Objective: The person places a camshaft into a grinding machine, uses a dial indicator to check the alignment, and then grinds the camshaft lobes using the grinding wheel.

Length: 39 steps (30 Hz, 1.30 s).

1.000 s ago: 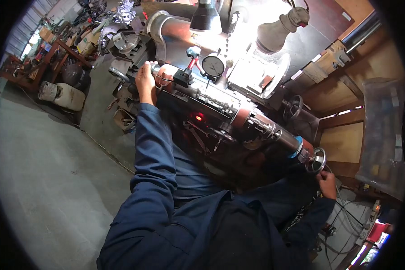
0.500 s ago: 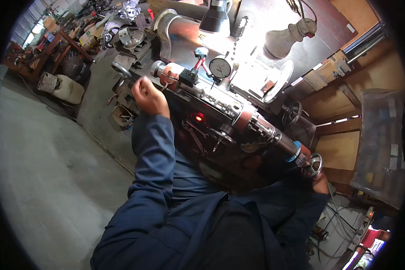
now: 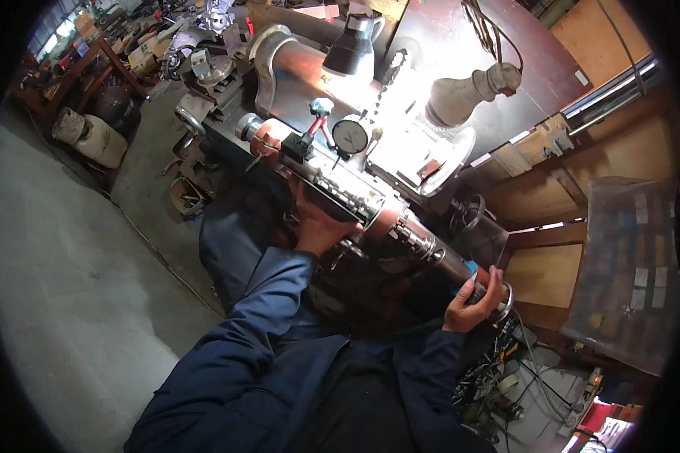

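A bench machine with a long metal spindle assembly [image 3: 449, 263] runs from upper left to lower right before me. My left hand [image 3: 317, 223] lies at the front edge of its bed, thumb and fingers spread and nothing visible in them. My right hand [image 3: 474, 303] is at the right end, beside the handwheel [image 3: 508, 302] and a blue band [image 3: 472, 269]. Its fingers are stretched out, and whether they touch the metal is hard to tell. Above the bed, a dial gauge [image 3: 350, 136] hangs from a red-and-black stand [image 3: 319, 121]. A small lever [image 3: 255, 161] sticks out at the left clamp.
Two work lamps, a dark one [image 3: 350, 51] and a pale one [image 3: 465, 97], light the machine from behind. Another handwheel [image 3: 190, 121] juts out at its left end. A white jug [image 3: 100, 142] stands on the floor, and a plastic sheet [image 3: 622, 264] hangs at right.
My left hand has left the left clamp and come right and nearer, opening onto the bed's front edge. My right hand has risen from behind the handwheel into view. The whole view has shifted slightly.
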### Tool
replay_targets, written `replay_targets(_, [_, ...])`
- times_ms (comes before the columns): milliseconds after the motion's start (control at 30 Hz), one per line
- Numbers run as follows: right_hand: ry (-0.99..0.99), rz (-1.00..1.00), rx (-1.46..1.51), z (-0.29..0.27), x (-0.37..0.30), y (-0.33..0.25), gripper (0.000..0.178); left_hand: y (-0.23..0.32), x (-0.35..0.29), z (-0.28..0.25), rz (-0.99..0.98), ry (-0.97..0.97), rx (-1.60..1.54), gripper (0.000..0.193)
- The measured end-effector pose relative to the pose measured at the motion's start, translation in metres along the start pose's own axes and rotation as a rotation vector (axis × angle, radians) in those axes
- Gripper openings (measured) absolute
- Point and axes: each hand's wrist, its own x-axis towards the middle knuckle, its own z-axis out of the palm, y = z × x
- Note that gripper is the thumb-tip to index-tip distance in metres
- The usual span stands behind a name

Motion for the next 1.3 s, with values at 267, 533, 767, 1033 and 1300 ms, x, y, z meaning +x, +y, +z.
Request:
replay_targets(267, [-0.077,0.052,0.054,0.001,0.008,0.015,0.032,0.020,0.012,-0.005,0.180,0.026,0.314,0.134])
replay_targets(533, [-0.158,0.163,0.088,0.009,0.045,0.028,0.022,0.061,0.033,-0.025,0.285,0.151,0.359,0.132])
replay_targets(767, [-0.180,0.161,0.108,0.005,0.046,0.022,0.022,0.102,0.033,-0.082,0.193,-0.008,0.197,0.115])
replay_targets(1033, [-0.166,0.174,0.114,0.005,0.042,0.025,0.020,0.083,0.038,-0.102,0.210,-0.053,0.141,0.103])
replay_targets(1300, [-0.182,0.174,0.124,0.004,0.046,0.023,0.021,0.112,0.005,-0.029,0.082,0.155,0.388,0.157])
